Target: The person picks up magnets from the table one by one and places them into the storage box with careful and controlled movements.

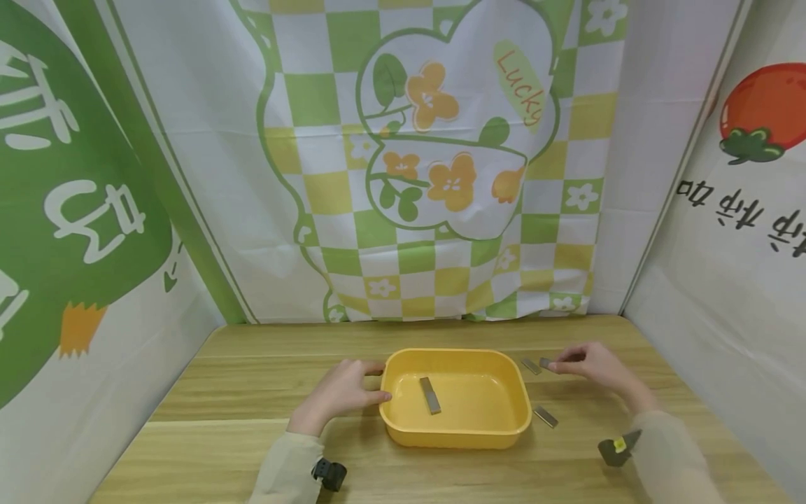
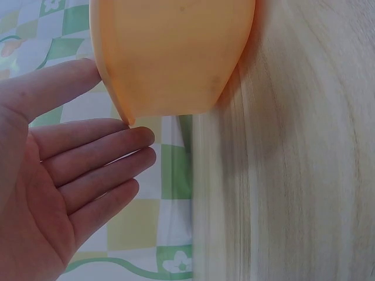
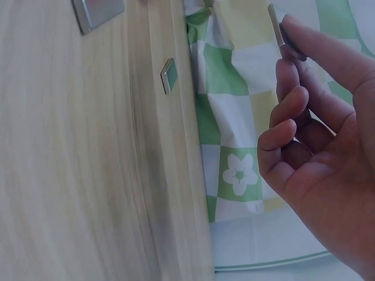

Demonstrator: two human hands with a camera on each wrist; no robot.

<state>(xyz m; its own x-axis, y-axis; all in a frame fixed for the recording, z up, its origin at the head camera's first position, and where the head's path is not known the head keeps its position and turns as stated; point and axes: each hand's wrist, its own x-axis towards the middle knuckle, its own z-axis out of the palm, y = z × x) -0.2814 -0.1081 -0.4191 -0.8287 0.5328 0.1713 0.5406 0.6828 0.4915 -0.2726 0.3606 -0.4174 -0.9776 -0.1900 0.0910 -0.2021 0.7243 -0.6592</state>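
Observation:
A yellow plastic basin sits on the wooden table. My left hand is at its left side, thumb and fingertips against the rim; in the left wrist view the fingers are mostly straight. Inside the basin lies a flat grey metal piece, perhaps two end to end. To the right of the basin, my right hand pinches a small metal block between thumb and index finger, the other fingers curled in. Another metal block lies close by, and one more rests beside the basin's lower right corner.
The light wooden table runs back to a green and yellow checkered cloth. White printed curtains hang along both sides. Dark devices are strapped at both wrists.

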